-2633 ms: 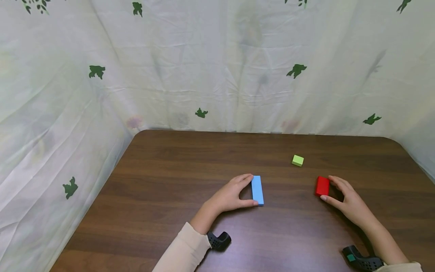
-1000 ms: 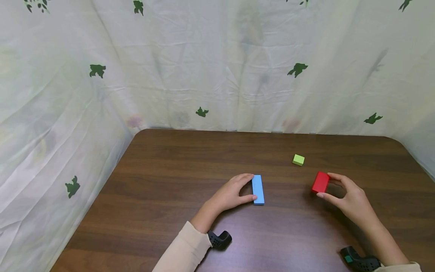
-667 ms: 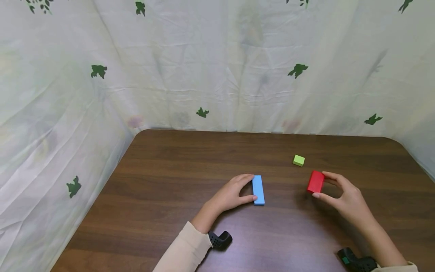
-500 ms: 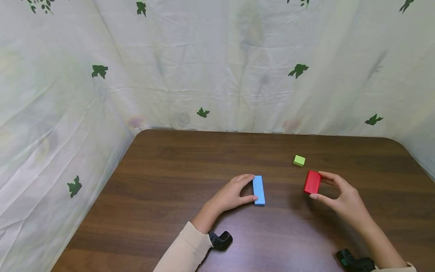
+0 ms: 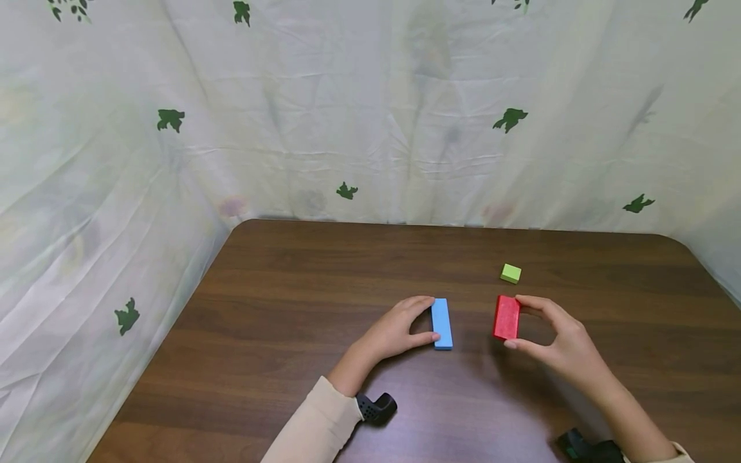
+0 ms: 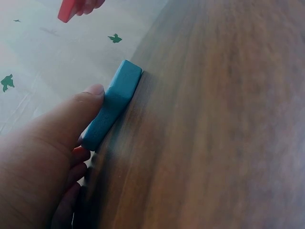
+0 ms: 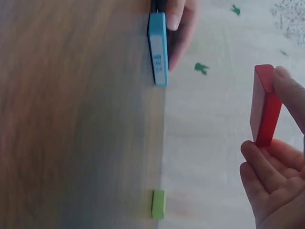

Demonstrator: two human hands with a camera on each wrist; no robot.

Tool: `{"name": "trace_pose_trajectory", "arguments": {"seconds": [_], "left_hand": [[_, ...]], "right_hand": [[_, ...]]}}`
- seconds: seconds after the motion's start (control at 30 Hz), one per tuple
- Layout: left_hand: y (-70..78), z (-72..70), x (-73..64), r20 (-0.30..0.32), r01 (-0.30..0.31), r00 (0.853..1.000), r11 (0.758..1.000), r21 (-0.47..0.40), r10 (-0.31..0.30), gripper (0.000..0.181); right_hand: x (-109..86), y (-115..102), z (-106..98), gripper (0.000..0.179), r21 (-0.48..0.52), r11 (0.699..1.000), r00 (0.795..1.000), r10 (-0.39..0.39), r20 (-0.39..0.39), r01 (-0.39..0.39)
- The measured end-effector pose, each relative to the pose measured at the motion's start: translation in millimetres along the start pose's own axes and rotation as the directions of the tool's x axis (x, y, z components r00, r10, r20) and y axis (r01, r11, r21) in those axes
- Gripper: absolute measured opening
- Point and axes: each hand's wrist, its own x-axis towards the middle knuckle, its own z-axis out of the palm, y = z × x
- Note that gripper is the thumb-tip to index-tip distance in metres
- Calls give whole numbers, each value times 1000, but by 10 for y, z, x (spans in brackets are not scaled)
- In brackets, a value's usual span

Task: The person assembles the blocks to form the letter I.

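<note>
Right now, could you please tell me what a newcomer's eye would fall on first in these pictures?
Probably the bright red block, held up off the dark wooden table by the thumb and fingers of the right hand. Next, perhaps, would come the blue block on the table, gripped by the left hand, and the small green block lying untouched farther back.

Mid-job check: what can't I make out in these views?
Right wrist: print on the blue block, too small and blurred to read.
Left wrist: red block, partly cut off by the top edge.
Right wrist: right hand, partly cut off by the right edge.
</note>
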Motion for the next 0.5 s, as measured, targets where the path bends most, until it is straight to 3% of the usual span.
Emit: {"name": "trace_pose_trajectory", "arguments": {"seconds": [0.5], "left_hand": [[-3, 9, 12, -14, -13, 1000, 1000, 5, 14, 68]], "right_hand": [[-38, -88, 245, 78, 71, 996, 998, -61, 25, 59]]}}
